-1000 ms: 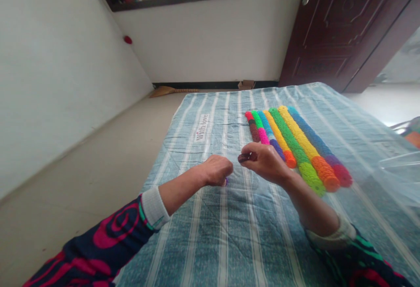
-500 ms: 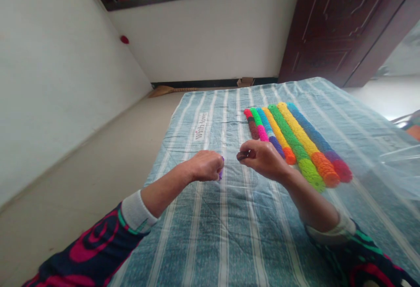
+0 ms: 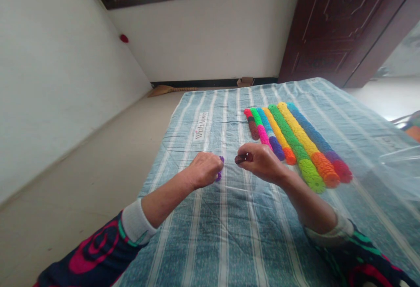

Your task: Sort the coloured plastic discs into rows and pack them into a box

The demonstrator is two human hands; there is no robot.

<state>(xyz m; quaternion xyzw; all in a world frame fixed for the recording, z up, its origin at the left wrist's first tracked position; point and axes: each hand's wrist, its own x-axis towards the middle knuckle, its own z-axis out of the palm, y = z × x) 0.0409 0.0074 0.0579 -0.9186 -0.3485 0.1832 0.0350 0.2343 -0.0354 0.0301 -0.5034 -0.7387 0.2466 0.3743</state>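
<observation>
My left hand [image 3: 206, 169] is closed on a small purple notched disc piece [image 3: 219, 176], whose edges show past the fingers. Across a short gap, my right hand [image 3: 262, 161] pinches a dark brown disc piece [image 3: 240, 159] between thumb and fingertips. The two pieces are apart. Beyond the right hand lie several rows of stacked, notched plastic discs, among them a green stack [image 3: 292, 136], a yellow stack [image 3: 299, 131] and a blue stack [image 3: 310, 129]. The shortest row, red and brown [image 3: 252, 125], is on the left.
A striped blue-grey cloth [image 3: 210, 234] covers the surface, with a printed "With love" patch [image 3: 201, 126]. Clear plastic [image 3: 400, 164] lies at the right edge. A broom [image 3: 162, 90] rests on the floor beyond. A dark red door [image 3: 331, 29] stands at the back right.
My left hand has shifted slightly, showing more of the purple piece. My right hand has moved a little down and left with the brown piece. The stacked rows have stayed put.
</observation>
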